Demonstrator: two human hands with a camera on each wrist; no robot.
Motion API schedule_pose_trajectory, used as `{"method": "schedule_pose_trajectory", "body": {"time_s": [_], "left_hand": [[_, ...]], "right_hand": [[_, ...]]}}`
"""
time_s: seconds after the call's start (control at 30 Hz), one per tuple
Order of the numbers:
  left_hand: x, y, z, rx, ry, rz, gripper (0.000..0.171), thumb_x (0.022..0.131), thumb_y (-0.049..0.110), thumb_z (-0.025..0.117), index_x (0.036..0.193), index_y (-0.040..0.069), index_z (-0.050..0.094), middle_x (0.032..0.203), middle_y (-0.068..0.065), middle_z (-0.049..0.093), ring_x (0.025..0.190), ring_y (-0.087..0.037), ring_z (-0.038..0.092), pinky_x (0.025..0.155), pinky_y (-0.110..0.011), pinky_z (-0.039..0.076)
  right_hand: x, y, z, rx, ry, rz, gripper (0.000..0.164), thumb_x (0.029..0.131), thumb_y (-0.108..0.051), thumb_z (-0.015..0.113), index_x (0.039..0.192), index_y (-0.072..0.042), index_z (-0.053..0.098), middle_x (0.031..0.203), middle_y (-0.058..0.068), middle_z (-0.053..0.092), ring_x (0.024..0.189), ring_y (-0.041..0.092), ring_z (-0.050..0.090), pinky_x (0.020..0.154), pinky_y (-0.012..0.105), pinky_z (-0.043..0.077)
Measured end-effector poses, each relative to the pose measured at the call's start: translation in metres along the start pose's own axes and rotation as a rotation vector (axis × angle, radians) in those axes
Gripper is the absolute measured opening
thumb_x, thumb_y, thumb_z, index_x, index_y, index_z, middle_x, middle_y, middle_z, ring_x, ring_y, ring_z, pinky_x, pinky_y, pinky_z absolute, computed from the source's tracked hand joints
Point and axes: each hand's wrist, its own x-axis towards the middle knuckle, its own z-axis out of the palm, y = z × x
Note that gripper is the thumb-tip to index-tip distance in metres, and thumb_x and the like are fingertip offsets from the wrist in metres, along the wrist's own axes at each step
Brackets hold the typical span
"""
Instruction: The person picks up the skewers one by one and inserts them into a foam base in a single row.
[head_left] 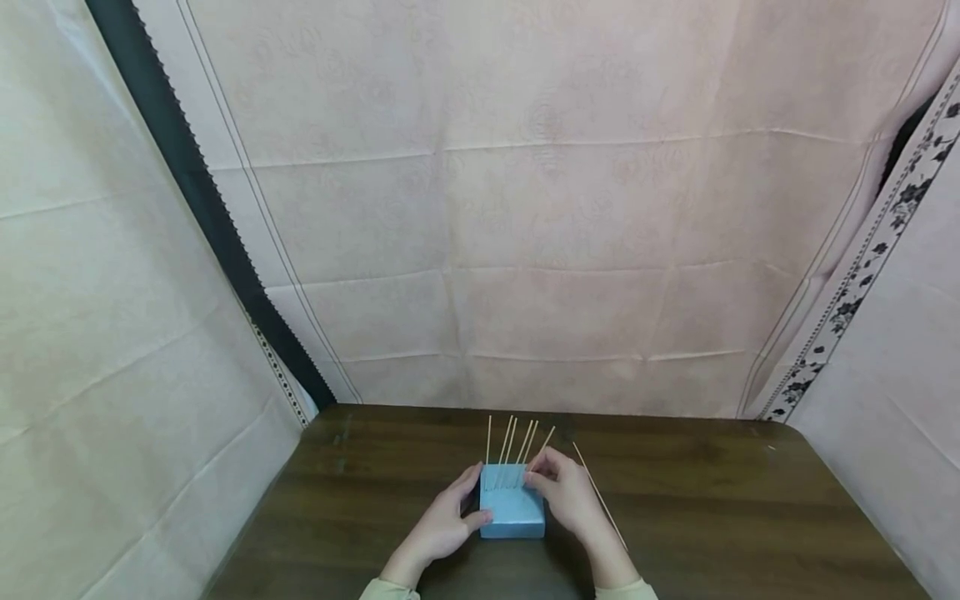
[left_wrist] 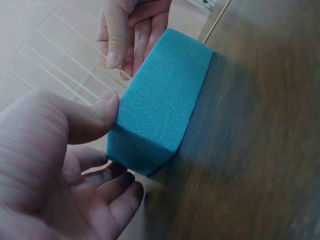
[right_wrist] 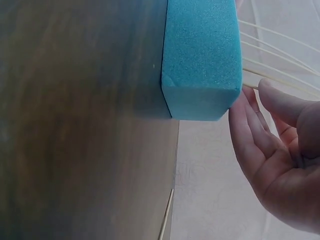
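A light-blue foam block [head_left: 513, 505] stands on the table, with several thin wooden sticks [head_left: 506, 443] upright or slightly tilted in its top. My left hand [head_left: 447, 518] grips the block's left end. In the left wrist view its thumb [left_wrist: 95, 117] presses the top edge and the other fingers lie at the end and beneath. At the top's right side, my right hand [head_left: 567, 493] pinches a wooden stick [head_left: 549, 437] low down, close to the foam. Whether that stick's tip is in the foam is hidden by the fingers; the right wrist view shows the fingertips beside the block.
One loose wooden stick [head_left: 592, 481] lies on the dark wooden table [head_left: 720, 500], just right of my right forearm. Pale cloth [head_left: 570, 250] hangs behind the table's back edge, and more cloth stands along the left and right sides.
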Motion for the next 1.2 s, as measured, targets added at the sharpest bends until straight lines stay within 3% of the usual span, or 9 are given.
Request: {"method": "schedule_pose_trajectory", "body": {"time_s": [0.5, 1.03, 1.2], "left_hand": [[0.0001, -0.0026, 0.0, 0.016, -0.003, 0.011, 0.082, 0.103, 0.028, 0.074, 0.168, 0.002, 0.031, 0.172, -0.025, 0.027, 0.156, -0.045, 0.032, 0.123, -0.066, 0.029], [0.0009, 0.0006, 0.0005, 0.033, 0.001, 0.004, 0.081, 0.103, 0.027, 0.074, 0.168, 0.003, 0.031, 0.172, -0.024, 0.028, 0.156, -0.044, 0.031, 0.123, -0.066, 0.028], [0.0009, 0.0004, 0.0013, 0.038, 0.002, 0.006, 0.081, 0.103, 0.027, 0.073, 0.168, 0.003, 0.031, 0.172, -0.024, 0.027, 0.157, -0.043, 0.031, 0.124, -0.065, 0.029]], "right_hand": [[0.0015, -0.0017, -0.0016, 0.056, -0.028, 0.037, 0.009, 0.099, -0.009, 0.077, 0.093, -0.01, 0.071, 0.089, 0.0, 0.075, 0.079, 0.018, 0.066, 0.068, 0.029, 0.057], [0.001, -0.0017, -0.001, -0.013, -0.008, 0.048, 0.007, 0.099, -0.011, 0.078, 0.094, -0.014, 0.074, 0.089, -0.003, 0.074, 0.08, 0.016, 0.064, 0.071, 0.031, 0.055], [0.0002, -0.0034, -0.0014, -0.014, -0.009, 0.036, 0.005, 0.096, -0.006, 0.079, 0.096, -0.008, 0.075, 0.087, -0.002, 0.073, 0.079, 0.015, 0.065, 0.071, 0.03, 0.056]]}}
